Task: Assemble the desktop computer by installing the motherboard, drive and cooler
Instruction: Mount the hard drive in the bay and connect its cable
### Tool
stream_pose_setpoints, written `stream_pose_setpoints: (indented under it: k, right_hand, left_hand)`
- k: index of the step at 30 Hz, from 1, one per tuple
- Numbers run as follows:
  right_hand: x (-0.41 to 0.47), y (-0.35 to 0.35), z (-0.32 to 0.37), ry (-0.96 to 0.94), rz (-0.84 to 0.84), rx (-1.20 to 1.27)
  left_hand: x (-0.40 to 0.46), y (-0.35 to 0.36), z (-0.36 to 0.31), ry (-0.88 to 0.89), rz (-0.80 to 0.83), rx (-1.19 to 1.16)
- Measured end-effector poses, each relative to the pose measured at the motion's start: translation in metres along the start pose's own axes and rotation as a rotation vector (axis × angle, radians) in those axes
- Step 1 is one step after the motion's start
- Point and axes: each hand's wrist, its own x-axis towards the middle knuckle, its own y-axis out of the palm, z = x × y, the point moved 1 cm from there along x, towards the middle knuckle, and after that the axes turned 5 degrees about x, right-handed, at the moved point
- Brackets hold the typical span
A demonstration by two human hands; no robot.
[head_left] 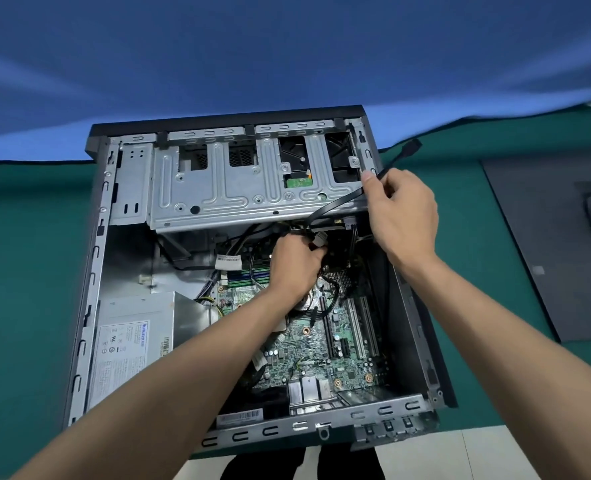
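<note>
A: Where's my right hand (403, 216)?
B: Pinching the flat black cable (342, 200) at the case's (89, 306) right rim, over the drive cage (218, 188).
A: And my left hand (296, 268)?
B: Its fingers curl round a white connector (318, 241) above the motherboard (322, 351), inside the case on the desk (27, 271).

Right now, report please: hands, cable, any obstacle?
Right hand pinches flat black cable, plug end free. Left hand grips white connector above motherboard. Loose wires crowd drive cage edge.
</note>
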Motion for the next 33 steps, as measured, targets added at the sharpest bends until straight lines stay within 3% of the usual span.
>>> stream_pose_setpoints:
  k: [11, 16, 24, 33]
  right_hand:
    - [0.003, 0.002, -0.001, -0.006, -0.013, 0.036]
    - [0.004, 0.002, 0.0, -0.002, -0.011, 0.06]
    - [0.004, 0.002, -0.001, 0.005, -0.004, 0.084]
    - [0.004, 0.003, -0.002, 0.004, -0.01, 0.11]
  left_hand:
    - [0.007, 0.005, -0.006, 0.108, 0.245, 0.353]
    - [0.008, 0.004, -0.005, 0.197, 0.279, 0.389]
    - [-0.019, 0.018, 0.005, 0.259, 0.022, 0.261]
    - [-0.028, 0.023, 0.008, 0.139, 0.038, 0.053]
